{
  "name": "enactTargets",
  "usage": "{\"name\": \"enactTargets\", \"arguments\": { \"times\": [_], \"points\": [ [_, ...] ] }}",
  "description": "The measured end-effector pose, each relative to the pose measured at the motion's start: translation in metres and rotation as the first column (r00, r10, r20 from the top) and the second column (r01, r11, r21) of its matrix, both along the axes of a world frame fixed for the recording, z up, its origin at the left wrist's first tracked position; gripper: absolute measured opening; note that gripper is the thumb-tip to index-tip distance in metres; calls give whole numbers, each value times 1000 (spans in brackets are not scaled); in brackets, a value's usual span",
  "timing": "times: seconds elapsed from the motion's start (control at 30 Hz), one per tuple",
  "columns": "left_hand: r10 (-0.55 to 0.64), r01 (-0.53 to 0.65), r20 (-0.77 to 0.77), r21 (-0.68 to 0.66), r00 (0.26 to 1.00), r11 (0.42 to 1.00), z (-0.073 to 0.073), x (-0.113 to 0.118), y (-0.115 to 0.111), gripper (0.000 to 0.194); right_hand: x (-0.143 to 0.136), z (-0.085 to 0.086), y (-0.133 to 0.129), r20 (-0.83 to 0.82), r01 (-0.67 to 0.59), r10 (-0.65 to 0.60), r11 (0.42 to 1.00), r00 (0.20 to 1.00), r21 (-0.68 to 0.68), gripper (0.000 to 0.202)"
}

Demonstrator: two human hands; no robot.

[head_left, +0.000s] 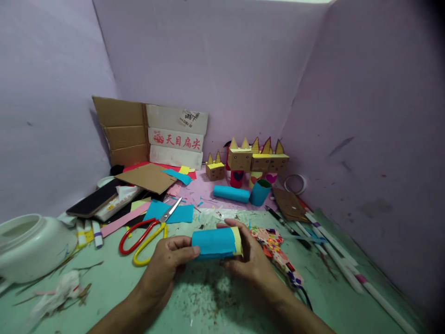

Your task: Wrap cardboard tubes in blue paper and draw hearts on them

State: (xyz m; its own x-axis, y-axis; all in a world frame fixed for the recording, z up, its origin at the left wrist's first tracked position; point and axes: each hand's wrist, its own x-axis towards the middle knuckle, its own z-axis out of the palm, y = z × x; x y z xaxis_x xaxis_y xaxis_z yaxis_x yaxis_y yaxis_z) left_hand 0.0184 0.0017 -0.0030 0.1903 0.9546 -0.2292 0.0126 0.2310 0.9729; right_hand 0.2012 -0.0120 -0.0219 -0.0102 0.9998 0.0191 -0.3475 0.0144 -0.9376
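Note:
Between my two hands lies a paper tube point(212, 242), wrapped in blue paper with a pale yellow band showing at its right end. My left hand point(167, 262) pinches the tube's left end, thumb on top. On the other side, my right hand point(248, 255) curls its fingers and thumb around the yellow end. Red-and-yellow scissors point(153, 234) rest to the left of my left hand, blades partly apart, over a blue paper sheet point(184, 213). Just right of my right hand is a colourful patterned glue gun point(278, 255) with a dark cord.
Behind the tube stand a blue roll point(231, 193), a blue cup-like tube point(260, 192) and several cardboard cat-eared figures point(240, 160). A folded cardboard box point(177, 134) leans at the back left. A white pot point(34, 250) sits at left; white sticks point(347, 273) lie along the right wall.

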Motion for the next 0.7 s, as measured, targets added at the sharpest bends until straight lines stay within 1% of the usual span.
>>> {"name": "enactTargets", "arguments": {
  "times": [0.07,0.1,0.2,0.27,0.33,0.4,0.47,0.57,0.63,0.7],
  "points": [
    [57,-58,42,24,998,998,1,-1,0,25,4,-1,0,-2,62,-62,997,998,39,69],
    [76,-79,58,46,995,996,2,-1,0,24,7,-1,-1,17,103,-104,993,994,55,67],
    [82,-87,40,160,996,983,5,-3,-1,21,12,5,-5,185,208,-217,976,959,64,47],
    [76,-75,2,241,997,968,6,-4,-1,21,13,10,-7,323,194,-198,980,925,47,37],
    [65,-46,-52,311,997,949,6,-4,-2,21,12,14,-7,425,172,-174,984,889,44,33],
    [58,-14,-109,364,992,931,6,-4,-2,22,10,15,-6,479,191,-211,977,852,91,28],
    [53,19,-170,398,984,917,6,-3,-3,21,9,15,-5,506,183,-233,972,830,148,22],
    [36,72,-230,445,973,893,6,1,-3,18,10,12,-5,528,94,-154,986,835,139,19],
    [16,98,-230,473,973,876,5,2,-4,15,11,11,-5,517,57,-105,993,850,108,22],
    [-7,91,-176,479,984,873,2,2,-6,10,13,10,-5,478,53,-86,995,874,82,23]
  ]
}}
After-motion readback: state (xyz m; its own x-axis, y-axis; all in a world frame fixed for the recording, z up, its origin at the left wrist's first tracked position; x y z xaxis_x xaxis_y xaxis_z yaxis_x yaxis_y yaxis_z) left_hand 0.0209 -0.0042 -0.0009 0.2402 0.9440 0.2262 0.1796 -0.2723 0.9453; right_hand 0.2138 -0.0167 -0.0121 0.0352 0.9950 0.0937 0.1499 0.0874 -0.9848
